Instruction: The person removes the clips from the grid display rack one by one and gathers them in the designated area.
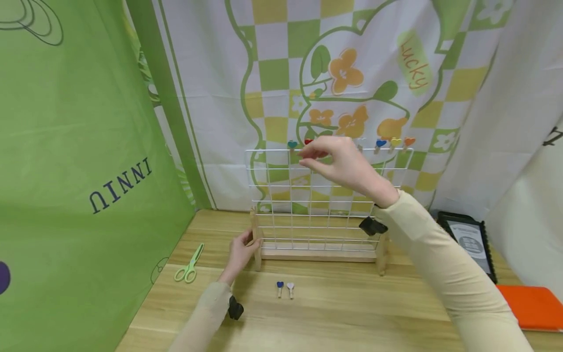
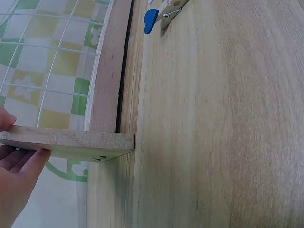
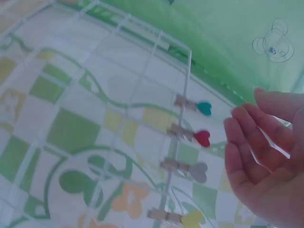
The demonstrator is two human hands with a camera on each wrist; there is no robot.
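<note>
A white wire grid (image 1: 308,214) stands upright in a wooden stand (image 1: 308,254). My left hand (image 1: 241,254) grips the stand's left wooden upright (image 2: 90,140), thumb on one face and fingers on the other. Up at the grid's top wire, my right hand (image 1: 340,159) holds nothing; its thumb and loosely bent fingers are apart. Beside it, the right wrist view shows heart clothespins clipped along the wire: teal (image 3: 204,108), red (image 3: 203,138), grey (image 3: 198,172) and yellow (image 3: 192,219). Farther right are blue (image 1: 380,143), yellow (image 1: 395,142) and orange (image 1: 409,142) ones. The right hand hides part of the row.
On the table before the stand lie a blue heart clothespin (image 1: 279,288) and a white one (image 1: 291,289). Green scissors (image 1: 189,266) lie at the left. A black-framed item (image 1: 470,242) and an orange flat object (image 1: 532,307) are at the right. Patterned cloth hangs behind.
</note>
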